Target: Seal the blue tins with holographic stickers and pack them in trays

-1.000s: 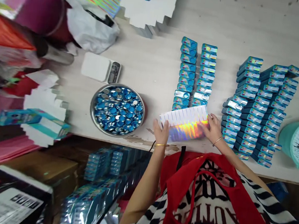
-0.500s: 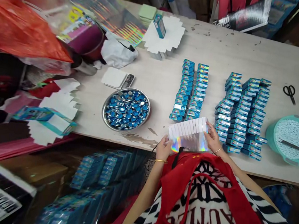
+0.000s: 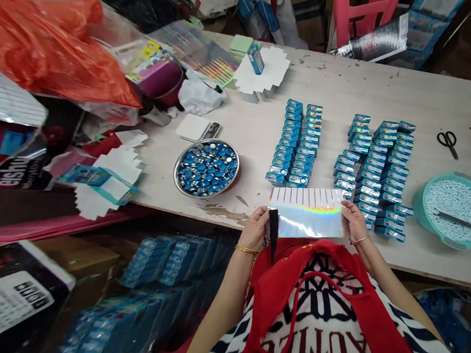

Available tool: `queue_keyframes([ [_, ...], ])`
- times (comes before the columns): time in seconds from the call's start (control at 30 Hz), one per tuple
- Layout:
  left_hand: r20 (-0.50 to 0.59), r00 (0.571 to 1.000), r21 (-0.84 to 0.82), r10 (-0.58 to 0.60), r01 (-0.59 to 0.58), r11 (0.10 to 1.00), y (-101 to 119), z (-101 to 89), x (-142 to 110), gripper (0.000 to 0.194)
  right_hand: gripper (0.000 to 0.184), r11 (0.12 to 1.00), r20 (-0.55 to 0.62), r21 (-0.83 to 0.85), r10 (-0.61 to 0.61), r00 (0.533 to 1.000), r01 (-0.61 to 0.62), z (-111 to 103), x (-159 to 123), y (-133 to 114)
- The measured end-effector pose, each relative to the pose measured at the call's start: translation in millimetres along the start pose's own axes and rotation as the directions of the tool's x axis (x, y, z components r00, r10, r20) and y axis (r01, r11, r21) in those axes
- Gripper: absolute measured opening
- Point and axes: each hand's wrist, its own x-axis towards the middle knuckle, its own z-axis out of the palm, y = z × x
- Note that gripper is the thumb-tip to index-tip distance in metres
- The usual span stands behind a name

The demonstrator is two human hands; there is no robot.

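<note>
Between my two hands a shiny holographic sheet (image 3: pixel 311 220) is stretched, with a row of white strips along its far edge. My left hand (image 3: pixel 254 227) pinches its left edge, beside a short black strap (image 3: pixel 272 232). At the sheet's right edge, my right hand (image 3: pixel 354 220) is closed on the corner. Just beyond the sheet stand two rows of small blue boxes (image 3: pixel 291 143). More rows of blue boxes (image 3: pixel 378 178) stand close to my right hand. A metal bowl (image 3: pixel 235 184) of blue and silver round caps is left of my hands.
A teal basin (image 3: pixel 421 201) of small white pieces with a dark stick stands at the right, black scissors (image 3: pixel 448 143) behind it. Stacked white cards (image 3: pixel 262 63) carry one blue box (image 3: pixel 255 58). Bags, including an orange one (image 3: pixel 61 46), crowd the left. Packed boxes (image 3: pixel 149 262) sit below the table edge.
The holographic sheet has been spread wider and flatter between my hands, which have moved apart. The view has shifted slightly. More of the black strap shows beside my left hand.
</note>
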Motion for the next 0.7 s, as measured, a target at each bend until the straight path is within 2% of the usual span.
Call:
queue_keyframes([
  [0.1, 0.105, 0.994, -0.068, -0.011, 0.018, 0.998, 9.9, 18.2, -22.3, 0.051, 0.052, 0.999, -0.004, 0.009, -0.037, 0.999, 0.037, -15.7, -0.3, -7.7],
  [0.17, 0.101, 0.994, -0.081, 0.036, -0.028, 0.996, 13.2, 26.8, -33.8, 0.049, 0.052, 0.996, 0.033, -0.05, -0.069, 0.997, 0.07, -29.6, -0.1, -10.7],
  [0.23, 0.086, 0.992, -0.064, 0.09, -0.084, 0.994, 13.8, 33.1, -42.2, 0.048, 0.051, 0.97, 0.071, -0.2, -0.129, 0.989, 0.141, -42.6, -0.5, -14.3],
  [0.27, 0.087, 0.99, -0.049, 0.112, -0.108, 0.993, 13.4, 36.2, -45.7, 0.048, 0.053, 0.925, 0.083, -0.316, -0.193, 0.978, 0.21, -47.1, -1.2, -17.1],
  [0.3, 0.096, 0.987, -0.03, 0.131, -0.128, 0.991, 12.9, 39.5, -49.0, 0.048, 0.057, 0.845, 0.099, -0.445, -0.284, 0.954, 0.298, -49.3, -2.6, -21.1],
  [0.33, 0.109, 0.983, -0.007, 0.15, -0.15, 0.989, 12.6, 43.4, -52.5, 0.047, 0.063, 0.724, 0.139, -0.568, -0.386, 0.912, 0.392, -48.5, -4.6, -26.1],
  [0.4, 0.156, 0.968, 0.066, 0.198, -0.21, 0.976, 14.2, 52.8, -60.6, 0.044, 0.077, 0.42, 0.318, -0.711, -0.523, 0.791, 0.564, -37.4, -10.5, -38.6],
  [0.43, 0.197, 0.955, 0.112, 0.22, -0.245, 0.963, 16.5, 57.9, -65.5, 0.042, 0.083, 0.287, 0.439, -0.713, -0.529, 0.727, 0.64, -27.6, -14.2, -45.2],
  [0.47, 0.251, 0.939, 0.162, 0.235, -0.28, 0.946, 20.0, 63.0, -70.9, 0.04, 0.087, 0.2, 0.562, -0.673, -0.487, 0.669, 0.712, -16.0, -18.0, -51.3],
  [0.5, 0.311, 0.918, 0.208, 0.247, -0.32, 0.924, 24.5, 67.5, -76.7, 0.039, 0.089, 0.151, 0.665, -0.611, -0.434, 0.607, 0.777, -3.5, -21.7, -56.4],
  [0.53, 0.37, 0.891, 0.247, 0.262, -0.367, 0.897, 29.8, 71.0, -82.7, 0.038, 0.09, 0.142, 0.747, -0.535, -0.382, 0.545, 0.833, 8.8, -25.2, -60.2],
  [0.57, 0.419, 0.862, 0.279, 0.284, -0.42, 0.863, 35.5, 73.2, -88.6, 0.037, 0.086, 0.174, 0.812, -0.449, -0.331, 0.482, 0.876, 20.1, -28.4, -62.4],
  [0.63, 0.478, 0.806, 0.33, 0.35, -0.534, 0.778, 46.7, 72.9, -99.2, 0.033, 0.072, 0.308, 0.889, -0.288, -0.266, 0.373, 0.907, 38.0, -34.2, -62.8],
  [0.7, 0.514, 0.752, 0.385, 0.411, -0.631, 0.673, 55.8, 67.1, -107.4, 0.03, 0.056, 0.437, 0.918, -0.192, -0.236, 0.318, 0.879, 50.0, -39.6, -60.2],
])
